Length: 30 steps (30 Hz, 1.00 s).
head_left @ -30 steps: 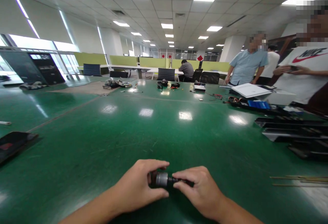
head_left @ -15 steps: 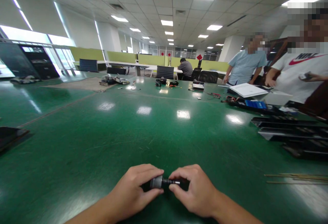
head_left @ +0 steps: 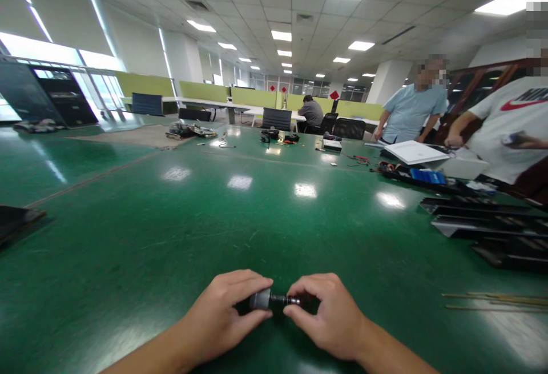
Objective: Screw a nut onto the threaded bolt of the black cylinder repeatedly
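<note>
Near the front of the green table, my left hand (head_left: pixel 226 311) is closed round a small grey cylinder (head_left: pixel 260 299), thumb below and fingers above. A thin dark shaft (head_left: pixel 277 299) sticks out of the cylinder to the right, lying level. Around the shaft's far end, my right hand (head_left: pixel 327 314) pinches a small dark ringed piece with shiny bands (head_left: pixel 292 300) between thumb and forefinger. The exact kind of this part is too small to make out. Both hands face each other with a short gap between the fingertips.
Thin brass-coloured rods (head_left: pixel 492 301) lie at right, below dark metal channels (head_left: pixel 483 225). A black tray with blue items (head_left: pixel 428 176) and a white panel (head_left: pixel 415 151) are farther back, near two standing people. A dark flat object (head_left: pixel 19 222) is at the left edge.
The dark ringed piece sat against the grey cylinder before; now it is farther right, at my right fingertips, with a smooth length of shaft showing. My hands have barely moved.
</note>
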### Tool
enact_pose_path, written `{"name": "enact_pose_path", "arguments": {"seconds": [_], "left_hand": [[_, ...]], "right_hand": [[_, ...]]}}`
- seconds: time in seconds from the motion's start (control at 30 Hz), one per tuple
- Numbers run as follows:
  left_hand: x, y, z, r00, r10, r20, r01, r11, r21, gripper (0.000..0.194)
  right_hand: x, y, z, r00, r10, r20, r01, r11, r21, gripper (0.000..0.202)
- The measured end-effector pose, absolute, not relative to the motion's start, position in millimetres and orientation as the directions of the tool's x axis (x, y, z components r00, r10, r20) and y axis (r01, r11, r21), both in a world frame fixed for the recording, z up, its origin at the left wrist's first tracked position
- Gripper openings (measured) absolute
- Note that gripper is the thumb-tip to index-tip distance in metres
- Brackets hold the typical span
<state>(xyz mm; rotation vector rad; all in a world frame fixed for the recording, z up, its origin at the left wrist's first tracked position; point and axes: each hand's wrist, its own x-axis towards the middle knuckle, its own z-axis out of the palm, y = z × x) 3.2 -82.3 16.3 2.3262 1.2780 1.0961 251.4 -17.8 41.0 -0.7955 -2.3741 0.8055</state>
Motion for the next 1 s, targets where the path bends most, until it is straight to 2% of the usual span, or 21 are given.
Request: {"name": "enact_pose_path", "arguments": {"seconds": [0.8, 1.0], "left_hand": [[-3, -82, 17, 0.298, 0.838, 0.456, 0.599, -0.537, 0.595, 0.044], [-14, -77, 25, 0.302, 0.817, 0.492, 0.631, -0.558, 0.539, 0.04]], "right_hand": [[252, -15, 43, -0.703, 0.653, 0.283, 0.35, 0.664, -0.661, 0.006], [242, -16, 52, -0.713, 0.652, 0.258, 0.395, 0.677, -0.621, 0.005]]}}
